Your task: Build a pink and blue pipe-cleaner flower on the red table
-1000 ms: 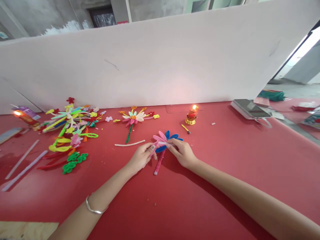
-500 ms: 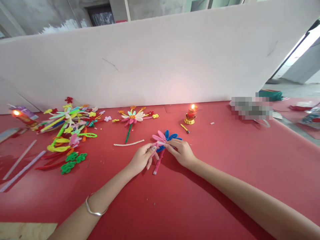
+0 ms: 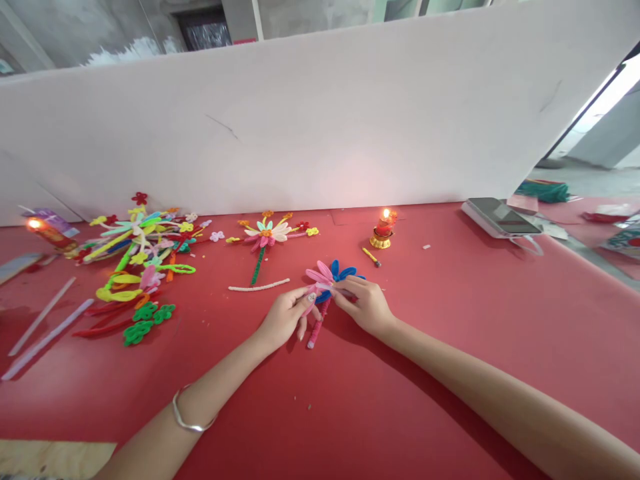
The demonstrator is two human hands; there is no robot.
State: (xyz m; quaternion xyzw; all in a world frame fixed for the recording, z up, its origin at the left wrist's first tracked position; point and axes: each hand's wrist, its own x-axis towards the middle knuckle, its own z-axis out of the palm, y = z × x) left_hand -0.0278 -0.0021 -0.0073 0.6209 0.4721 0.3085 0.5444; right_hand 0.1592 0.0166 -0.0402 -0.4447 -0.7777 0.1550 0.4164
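Note:
A pipe-cleaner flower with pink petals on its left side and blue petals on its right is in front of me, between my two hands. Its pink wrapped stem slants down towards me and ends in a pale tip. My left hand pinches the pink petals from the left, with its lower fingers curled loosely beneath. From the right, my right hand closes its fingertips at the flower's centre and covers part of the blue petals. A small whitish piece shows between the fingertips; its kind is unclear.
Behind lie a finished multicoloured flower and a cream pipe cleaner. A lit candle on a gold stand has a short yellow stick before it. Left are a colourful pipe-cleaner pile and another candle; right, a screened device.
The view has shifted very slightly. Both hands keep their hold on the flower, with almost no movement of the fingers.

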